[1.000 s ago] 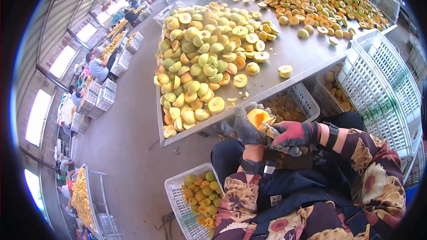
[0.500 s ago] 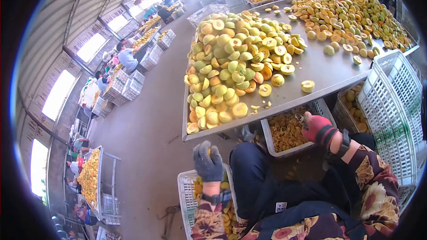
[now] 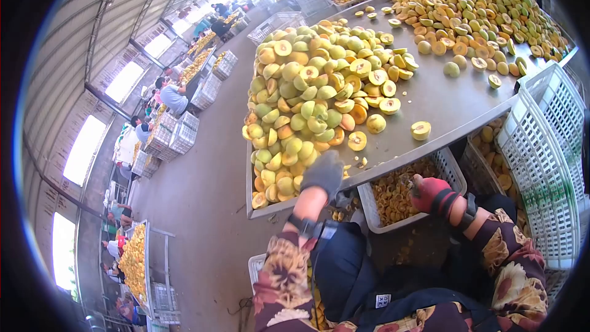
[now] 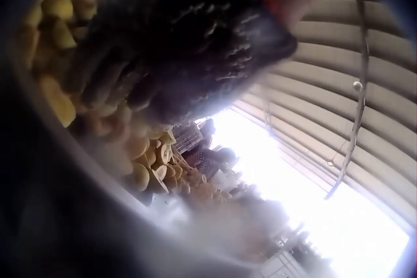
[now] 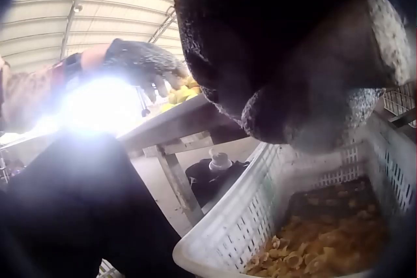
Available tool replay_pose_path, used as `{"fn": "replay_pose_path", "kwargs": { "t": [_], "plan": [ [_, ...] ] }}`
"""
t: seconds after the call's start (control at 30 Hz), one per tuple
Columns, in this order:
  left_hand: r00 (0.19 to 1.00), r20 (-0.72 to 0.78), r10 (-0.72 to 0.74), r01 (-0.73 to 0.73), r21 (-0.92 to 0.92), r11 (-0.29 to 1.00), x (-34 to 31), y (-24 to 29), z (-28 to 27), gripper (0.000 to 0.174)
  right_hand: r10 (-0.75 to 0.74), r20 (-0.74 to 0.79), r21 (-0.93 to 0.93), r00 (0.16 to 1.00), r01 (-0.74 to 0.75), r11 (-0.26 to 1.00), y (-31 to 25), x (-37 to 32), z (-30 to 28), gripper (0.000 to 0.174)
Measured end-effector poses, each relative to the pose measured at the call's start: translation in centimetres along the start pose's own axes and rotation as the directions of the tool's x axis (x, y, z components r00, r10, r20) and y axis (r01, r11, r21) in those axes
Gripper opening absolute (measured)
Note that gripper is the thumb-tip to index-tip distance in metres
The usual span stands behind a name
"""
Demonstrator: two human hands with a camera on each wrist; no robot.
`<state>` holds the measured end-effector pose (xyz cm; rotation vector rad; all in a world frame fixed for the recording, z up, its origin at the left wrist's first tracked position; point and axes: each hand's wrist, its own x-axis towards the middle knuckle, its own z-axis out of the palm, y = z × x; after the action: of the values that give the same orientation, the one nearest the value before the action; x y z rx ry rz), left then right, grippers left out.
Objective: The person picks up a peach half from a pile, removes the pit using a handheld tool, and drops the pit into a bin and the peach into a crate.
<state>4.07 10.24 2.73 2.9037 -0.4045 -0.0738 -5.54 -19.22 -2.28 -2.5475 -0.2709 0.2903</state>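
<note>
My left hand [image 3: 324, 175], in a dark grey glove, reaches over the near edge of a heap of halved peaches [image 3: 307, 104] on the metal table [image 3: 455, 104]. In the right wrist view, the left hand's fingers [image 5: 159, 86] point down at the fruit, loosely spread. My right hand [image 3: 428, 195], in a red and dark glove, stays above a white crate of orange-brown scraps [image 3: 393, 200]. Its fingers are curled round a small tool, mostly hidden by the glove. In the right wrist view, the dark fingertips [image 5: 260, 118] hang over that crate.
A second heap of halves [image 3: 485, 18] covers the table's far right. White crates [image 3: 547, 147] stand stacked at my right, beside another crate of fruit [image 3: 488, 154]. Left of my knee, a white crate [image 3: 257, 264] is partly covered by my sleeve. People sit at farther tables.
The left hand carried a peach half away from the right hand to the lower-left crate, then moved up to the heap. The right hand drew back right, over the scrap crate.
</note>
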Motion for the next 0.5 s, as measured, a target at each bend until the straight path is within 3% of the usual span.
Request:
{"fn": "replay_pose_path", "kwargs": {
  "t": [0.03,0.07,0.17,0.2,0.3,0.43,0.5],
  "plan": [
    [0.998,-0.069,0.002,-0.005,-0.040,0.999,2.1,0.6,0.8,0.042,-0.007,-0.001,-0.002,1.000,0.007,1.000,0.1,0.0,-0.2,0.030],
    [0.989,0.058,-0.134,0.136,-0.038,0.990,3.5,2.7,-0.4,0.043,-0.005,0.006,-0.003,1.000,0.005,1.000,0.1,0.2,-0.3,0.030],
    [0.965,0.092,-0.245,0.246,0.006,0.969,7.8,3.1,2.0,0.047,-0.004,0.027,-0.012,1.000,0.004,1.000,0.0,0.4,-0.9,0.031],
    [0.937,0.126,-0.327,0.327,0.017,0.945,9.1,3.0,2.9,0.056,-0.008,0.034,-0.018,0.999,0.009,1.000,-0.1,0.3,-1.3,0.031],
    [0.916,0.177,-0.361,0.367,-0.002,0.930,9.8,4.5,3.1,0.063,-0.031,0.011,-0.021,0.999,0.032,0.999,0.0,0.2,-1.6,0.030],
    [0.989,-0.048,-0.137,0.116,-0.310,0.944,9.9,3.2,6.2,0.054,-0.014,0.014,-0.037,1.000,0.015,0.999,-0.5,0.0,-2.5,0.030],
    [0.998,-0.009,-0.057,0.049,-0.386,0.921,8.2,5.0,4.3,0.048,-0.047,-0.066,-0.035,0.997,0.045,0.998,-0.8,0.0,-2.5,0.031]
  ]
}}
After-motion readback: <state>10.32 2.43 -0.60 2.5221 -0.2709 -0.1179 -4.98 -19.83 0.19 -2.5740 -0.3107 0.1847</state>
